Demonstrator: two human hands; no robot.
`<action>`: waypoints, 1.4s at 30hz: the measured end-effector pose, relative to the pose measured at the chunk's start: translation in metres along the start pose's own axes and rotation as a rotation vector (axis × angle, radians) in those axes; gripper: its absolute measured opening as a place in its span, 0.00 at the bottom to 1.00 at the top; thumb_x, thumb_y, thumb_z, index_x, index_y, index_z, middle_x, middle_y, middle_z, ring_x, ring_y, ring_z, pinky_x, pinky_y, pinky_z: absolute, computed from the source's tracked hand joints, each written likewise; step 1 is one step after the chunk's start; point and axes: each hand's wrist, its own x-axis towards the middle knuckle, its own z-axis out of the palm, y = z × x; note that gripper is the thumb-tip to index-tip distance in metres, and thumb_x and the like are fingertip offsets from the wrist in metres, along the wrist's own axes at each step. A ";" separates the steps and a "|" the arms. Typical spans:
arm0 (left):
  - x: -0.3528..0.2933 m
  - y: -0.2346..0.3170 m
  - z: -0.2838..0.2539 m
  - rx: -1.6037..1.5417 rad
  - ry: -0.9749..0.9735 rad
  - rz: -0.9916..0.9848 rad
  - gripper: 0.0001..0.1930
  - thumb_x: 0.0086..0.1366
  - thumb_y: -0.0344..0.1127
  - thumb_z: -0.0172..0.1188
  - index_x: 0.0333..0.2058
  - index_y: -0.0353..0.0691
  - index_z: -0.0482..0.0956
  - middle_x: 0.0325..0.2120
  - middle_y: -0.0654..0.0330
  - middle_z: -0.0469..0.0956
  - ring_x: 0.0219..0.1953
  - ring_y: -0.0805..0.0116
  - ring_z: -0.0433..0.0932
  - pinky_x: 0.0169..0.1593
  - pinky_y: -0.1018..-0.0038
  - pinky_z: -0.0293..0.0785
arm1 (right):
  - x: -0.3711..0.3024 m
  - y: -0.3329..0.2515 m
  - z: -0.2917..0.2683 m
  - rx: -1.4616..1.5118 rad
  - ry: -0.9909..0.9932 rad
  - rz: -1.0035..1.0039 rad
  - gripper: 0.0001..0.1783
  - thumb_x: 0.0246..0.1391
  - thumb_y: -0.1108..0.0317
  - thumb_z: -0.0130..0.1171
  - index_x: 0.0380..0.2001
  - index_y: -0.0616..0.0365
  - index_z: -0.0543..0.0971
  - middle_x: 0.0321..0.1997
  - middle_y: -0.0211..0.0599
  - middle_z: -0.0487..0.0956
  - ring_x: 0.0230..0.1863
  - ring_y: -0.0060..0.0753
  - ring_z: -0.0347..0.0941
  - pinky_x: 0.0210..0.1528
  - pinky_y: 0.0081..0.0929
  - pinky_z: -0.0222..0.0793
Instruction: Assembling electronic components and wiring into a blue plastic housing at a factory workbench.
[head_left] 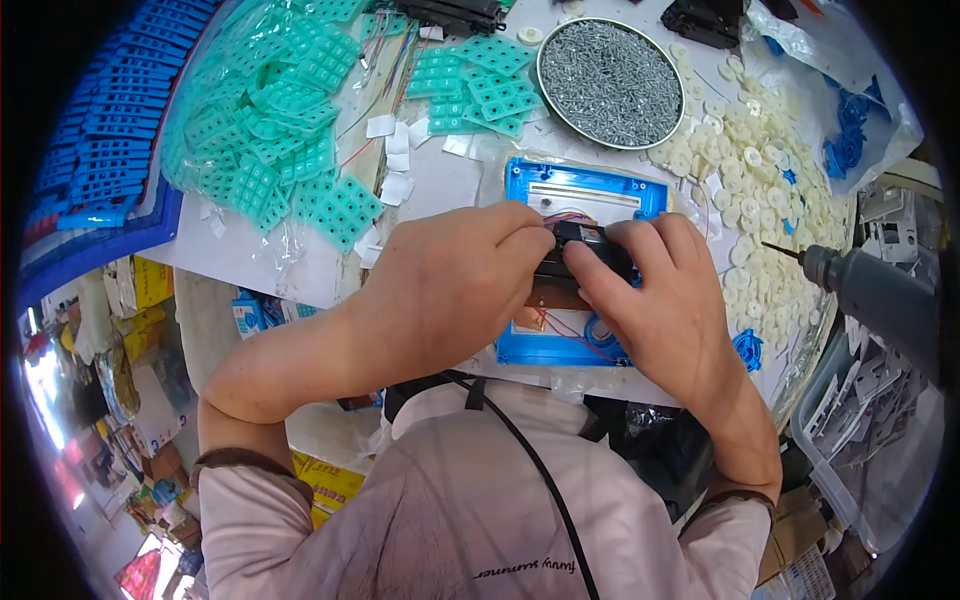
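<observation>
1. My left hand (455, 280) and my right hand (665, 305) meet over a blue plastic casing (585, 195) that lies open on the worktop (440, 185) just in front of my chest.
2. Between the fingertips of both hands sits a small black part (590, 245); my left grip is narrow, thumb and forefinger pinched on its left end.
3. My right grip is also narrow, with the fingers curled down on the right end of the same black part.
4. Under the hands, inside the casing, a copper-coloured board (532, 318) shows, with thin red and blue wires (580, 335) running over it toward the casing's near edge.
5. Beyond the casing stands a round metal dish (612, 83) full of small grey screws.
6. To the right of the casing, a heap of cream-white round plastic pieces (760, 170) spreads over the worktop.
7. To the left lies a pile of teal rubber keypad mats (280, 130), some in clear bags, and farther left a stack of blue plastic parts (115, 120).
8. An electric screwdriver (860, 290) hangs at the right, its bit pointing toward the white pieces, apart from my right hand.
</observation>
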 end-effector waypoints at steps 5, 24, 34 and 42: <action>0.008 -0.014 0.001 -0.156 -0.003 -0.077 0.05 0.60 0.27 0.63 0.36 0.34 0.81 0.33 0.53 0.81 0.32 0.52 0.81 0.33 0.64 0.77 | 0.003 -0.007 -0.008 -0.065 -0.105 0.028 0.24 0.46 0.69 0.67 0.50 0.49 0.80 0.42 0.40 0.74 0.43 0.46 0.69 0.45 0.41 0.68; 0.118 -0.068 -0.015 -0.016 -0.058 0.103 0.08 0.60 0.34 0.64 0.28 0.34 0.81 0.22 0.55 0.80 0.25 0.60 0.79 0.32 0.67 0.72 | 0.006 0.006 -0.005 0.187 -0.010 0.083 0.32 0.44 0.69 0.70 0.55 0.58 0.73 0.38 0.41 0.73 0.40 0.47 0.69 0.42 0.41 0.67; 0.152 -0.081 0.034 0.297 0.052 0.068 0.10 0.57 0.35 0.56 0.32 0.43 0.87 0.33 0.51 0.84 0.37 0.48 0.84 0.41 0.54 0.80 | -0.005 0.002 0.005 0.232 0.104 0.161 0.34 0.41 0.70 0.74 0.54 0.61 0.73 0.47 0.45 0.78 0.47 0.53 0.71 0.49 0.42 0.69; 0.131 -0.073 0.013 -0.047 0.138 0.094 0.10 0.60 0.39 0.62 0.30 0.38 0.84 0.29 0.52 0.83 0.32 0.51 0.83 0.38 0.59 0.78 | -0.049 -0.025 -0.084 0.225 0.128 -0.047 0.28 0.43 0.64 0.67 0.49 0.63 0.76 0.44 0.48 0.79 0.42 0.52 0.73 0.48 0.49 0.69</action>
